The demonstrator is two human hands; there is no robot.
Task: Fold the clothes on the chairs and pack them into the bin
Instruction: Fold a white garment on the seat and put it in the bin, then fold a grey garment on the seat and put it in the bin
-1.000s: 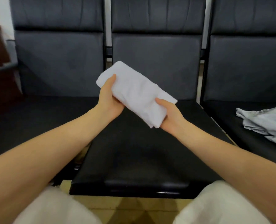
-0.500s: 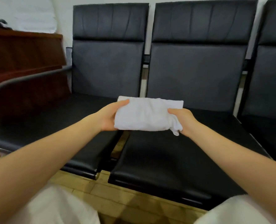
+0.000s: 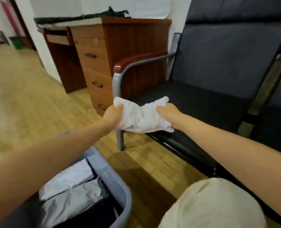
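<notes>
White folded garment between left hand and right hand, each grip clenched around an end.

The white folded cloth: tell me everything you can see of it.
The white cloth is a soft fabric bundle, folded into a compact oblong with rumpled creases. It is held in the air, lying roughly level, in front of the black chair seat and its grey metal armrest post. The left hand grips its left end and the right hand grips its right end, so it sags and bunches between them. Nothing else touches it.
</notes>
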